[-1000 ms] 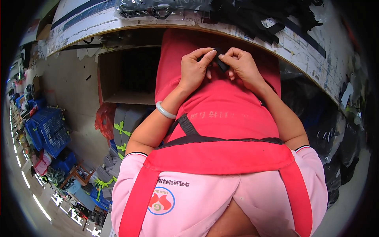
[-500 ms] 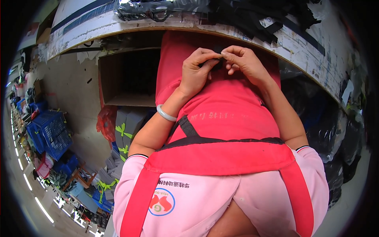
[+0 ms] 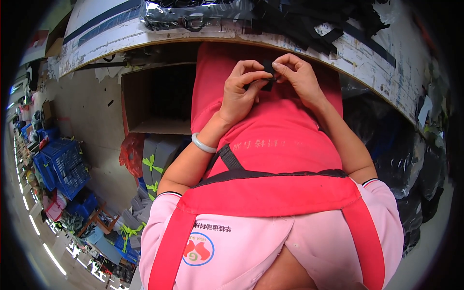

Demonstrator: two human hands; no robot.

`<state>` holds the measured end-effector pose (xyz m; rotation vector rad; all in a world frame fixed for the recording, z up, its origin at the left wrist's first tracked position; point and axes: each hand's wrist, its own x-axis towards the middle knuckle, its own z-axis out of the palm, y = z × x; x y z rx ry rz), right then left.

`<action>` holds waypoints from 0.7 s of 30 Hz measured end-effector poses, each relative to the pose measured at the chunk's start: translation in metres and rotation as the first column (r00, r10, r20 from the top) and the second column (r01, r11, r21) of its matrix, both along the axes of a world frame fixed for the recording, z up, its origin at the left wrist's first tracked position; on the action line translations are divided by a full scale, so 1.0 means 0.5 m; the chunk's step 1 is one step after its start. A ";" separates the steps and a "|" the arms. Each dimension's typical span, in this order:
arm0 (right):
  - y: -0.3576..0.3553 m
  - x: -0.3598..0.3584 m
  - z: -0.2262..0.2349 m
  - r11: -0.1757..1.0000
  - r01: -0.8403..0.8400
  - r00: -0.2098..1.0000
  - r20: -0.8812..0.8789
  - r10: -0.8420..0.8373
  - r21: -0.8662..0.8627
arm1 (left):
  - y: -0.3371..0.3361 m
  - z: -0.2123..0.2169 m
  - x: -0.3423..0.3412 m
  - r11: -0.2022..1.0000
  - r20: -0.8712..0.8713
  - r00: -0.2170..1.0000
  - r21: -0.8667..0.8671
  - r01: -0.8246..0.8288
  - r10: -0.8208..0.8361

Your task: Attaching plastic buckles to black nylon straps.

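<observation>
Over the lap of a red apron, just short of the table edge, my two hands work close together on a small black piece, which looks like cloth or strap. My left hand pinches it between thumb and fingers, and a dark part shows below that thumb. On the other side my right hand has thumb and forefinger closed at the piece's right edge, its other fingers curled. Fingers cover much of the piece, so its full shape is hidden.
A worn white table curves across the front, bearing black straps and a clear plastic bag. Below it at left stands an open cardboard box. Grey bundles with green ties, blue crates and dark plastic bags lie around.
My fingertips have moved slightly apart and down, and more of the black piece now shows between and above them. Both hands still pinch it.
</observation>
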<state>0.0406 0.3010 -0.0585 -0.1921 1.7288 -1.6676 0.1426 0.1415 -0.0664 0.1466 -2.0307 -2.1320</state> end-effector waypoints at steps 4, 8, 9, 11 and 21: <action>-0.004 0.003 0.000 0.999 0.030 1.000 -0.005 -0.030 -0.037 | -0.002 -0.001 0.003 1.000 0.010 1.000 0.007 0.028 -0.028; -0.007 0.007 -0.008 0.999 0.047 0.997 -0.063 -0.048 -0.016 | -0.005 0.005 0.006 0.999 0.012 1.000 0.043 0.022 -0.023; -0.013 0.005 -0.012 0.995 0.096 0.992 -0.081 -0.096 -0.011 | -0.004 0.008 0.010 0.995 0.034 0.998 0.086 0.043 -0.046; -0.011 -0.002 -0.006 0.991 0.132 0.976 -0.179 -0.127 0.016 | 0.001 0.012 0.019 0.967 0.090 0.993 0.250 0.053 -0.078; -0.179 0.050 0.191 0.926 -0.168 0.952 -0.301 0.063 -0.337 | -0.024 -0.028 0.017 0.641 0.293 0.897 0.767 -0.014 -0.332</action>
